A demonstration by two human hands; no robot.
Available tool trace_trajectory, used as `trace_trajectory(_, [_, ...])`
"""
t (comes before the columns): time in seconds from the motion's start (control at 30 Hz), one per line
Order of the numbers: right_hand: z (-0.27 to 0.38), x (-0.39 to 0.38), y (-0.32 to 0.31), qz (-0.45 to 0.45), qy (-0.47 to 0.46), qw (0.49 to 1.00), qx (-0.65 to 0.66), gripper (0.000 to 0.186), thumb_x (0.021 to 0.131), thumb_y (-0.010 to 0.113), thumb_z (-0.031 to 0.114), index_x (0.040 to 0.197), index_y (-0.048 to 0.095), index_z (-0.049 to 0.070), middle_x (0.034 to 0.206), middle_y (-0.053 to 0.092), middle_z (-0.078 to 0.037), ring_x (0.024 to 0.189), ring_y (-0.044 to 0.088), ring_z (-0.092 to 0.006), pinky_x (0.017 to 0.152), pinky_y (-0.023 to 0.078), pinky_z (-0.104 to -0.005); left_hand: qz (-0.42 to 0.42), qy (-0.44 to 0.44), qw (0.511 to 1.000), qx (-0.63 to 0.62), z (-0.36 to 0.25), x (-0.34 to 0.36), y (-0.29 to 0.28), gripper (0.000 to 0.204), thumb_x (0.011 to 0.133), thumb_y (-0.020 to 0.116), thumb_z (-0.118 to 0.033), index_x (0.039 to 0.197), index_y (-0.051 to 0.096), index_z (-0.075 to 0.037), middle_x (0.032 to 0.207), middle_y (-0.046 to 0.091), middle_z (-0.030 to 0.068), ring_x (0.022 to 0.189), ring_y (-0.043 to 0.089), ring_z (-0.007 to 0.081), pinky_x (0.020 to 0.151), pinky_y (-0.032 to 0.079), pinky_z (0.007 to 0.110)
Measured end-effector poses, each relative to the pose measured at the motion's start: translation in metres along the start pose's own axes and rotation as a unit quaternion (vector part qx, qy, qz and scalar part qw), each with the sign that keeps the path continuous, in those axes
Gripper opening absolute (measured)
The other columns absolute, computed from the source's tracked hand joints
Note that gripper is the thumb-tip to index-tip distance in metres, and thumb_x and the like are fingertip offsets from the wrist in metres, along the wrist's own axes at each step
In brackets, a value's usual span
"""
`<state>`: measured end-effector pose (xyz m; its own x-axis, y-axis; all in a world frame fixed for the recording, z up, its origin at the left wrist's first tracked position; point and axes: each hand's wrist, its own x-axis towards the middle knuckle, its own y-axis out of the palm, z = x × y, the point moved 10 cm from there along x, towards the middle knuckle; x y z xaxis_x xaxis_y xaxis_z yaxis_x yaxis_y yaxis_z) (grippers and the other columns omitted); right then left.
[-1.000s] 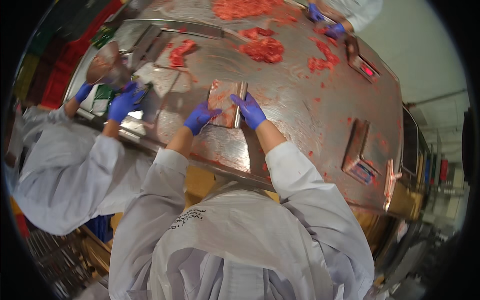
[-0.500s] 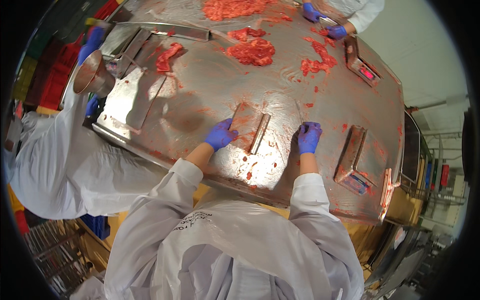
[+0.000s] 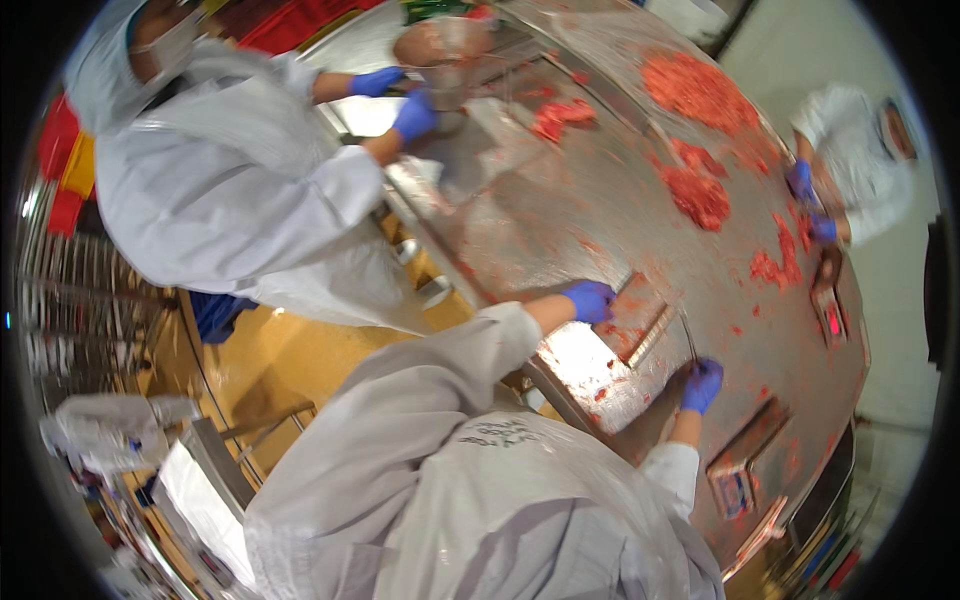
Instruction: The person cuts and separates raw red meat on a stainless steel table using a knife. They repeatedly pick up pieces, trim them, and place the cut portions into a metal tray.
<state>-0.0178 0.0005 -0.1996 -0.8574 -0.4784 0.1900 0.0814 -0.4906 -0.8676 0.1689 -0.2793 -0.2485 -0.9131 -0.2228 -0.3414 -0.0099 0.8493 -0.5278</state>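
My left hand (image 3: 590, 301), in a blue glove, is closed at the left edge of a shallow rectangular metal tray (image 3: 634, 312) with a raised strip along its right side. Red smears mark the tray. Right of it, my gloved right hand (image 3: 702, 386) is closed around a thin, dark metal tool (image 3: 689, 334). The tool points away from me; seen nearly edge-on, its exact kind is unclear. Small red scraps lie on the steel table (image 3: 520, 235) near the tray.
Red ground-looking meat (image 3: 698, 92) and smaller meat pieces (image 3: 695, 198) lie across the far table. Compact scales (image 3: 745, 450) stand at right. A co-worker (image 3: 240, 190) at left handles a metal container (image 3: 450, 85); another person (image 3: 855, 170) works at far right.
My view has swung left, bringing the left co-worker fully into sight. That person's container has moved over the table's far left. My hands keep nearly the same places at the tray and tool.
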Motion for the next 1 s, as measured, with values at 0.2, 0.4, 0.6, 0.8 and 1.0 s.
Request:
trace_trajectory(0.2, [-0.005,-0.014,0.005,0.059,-0.009,0.988,-0.145,0.008,0.072,0.065,0.005,0.076,0.068,-0.001,0.074,0.063,-0.022,0.069,0.06,-0.033,0.074,0.045,-0.0418,0.023,0.005,0.998,0.065,-0.011,0.009,0.003,0.034,0.077,0.065,-0.034,0.098,0.069,-0.007,0.096,0.069,0.014,0.086,0.067,0.029,0.075,0.052,0.039])
trace_trajectory(0.4, [0.013,-0.038,0.04,0.109,-0.201,0.826,-0.515,0.025,0.085,0.054,0.022,0.071,0.068,0.008,0.07,0.067,-0.012,0.064,0.061,-0.0269,0.065,0.043,-0.0384,0.043,0.029,0.995,0.086,-0.028,0.0,0.011,0.033,0.073,0.069,-0.023,0.098,0.068,-0.003,0.097,0.068,0.0184,0.09,0.067,0.0328,0.074,0.053,0.042])
trace_trajectory(0.6, [0.004,-0.05,0.028,0.069,0.012,0.923,-0.378,0.022,0.087,0.053,0.023,0.084,0.07,0.01,0.081,0.069,-0.008,0.08,0.063,-0.0234,0.071,0.043,-0.0375,0.018,0.009,0.999,0.032,-0.002,0.022,0.013,0.032,0.074,0.07,-0.017,0.102,0.067,-0.003,0.103,0.067,0.0179,0.094,0.066,0.0325,0.077,0.052,0.042])
trace_trajectory(0.8, [0.005,-0.058,0.005,-0.028,0.003,0.971,-0.238,0.025,0.07,0.075,0.016,0.081,0.062,-0.003,0.086,0.064,-0.022,0.069,0.058,-0.0366,0.071,0.046,-0.0434,0.079,0.009,0.996,0.029,-0.003,0.009,0.013,0.043,0.068,0.077,-0.023,0.104,0.066,-0.002,0.107,0.067,0.0171,0.096,0.065,0.033,0.078,0.053,0.041])
trace_trajectory(1.0, [0.046,-0.04,0.023,-0.016,0.199,0.957,0.21,0.023,0.088,0.063,0.026,0.088,0.059,0.003,0.073,0.056,-0.005,0.052,0.049,-0.0148,0.045,0.04,-0.0284,0.011,0.074,0.997,-0.001,-0.017,0.029,0.021,0.056,0.064,0.08,-0.034,0.111,0.062,-0.009,0.102,0.067,0.0159,0.099,0.063,0.0334,0.085,0.049,0.04])
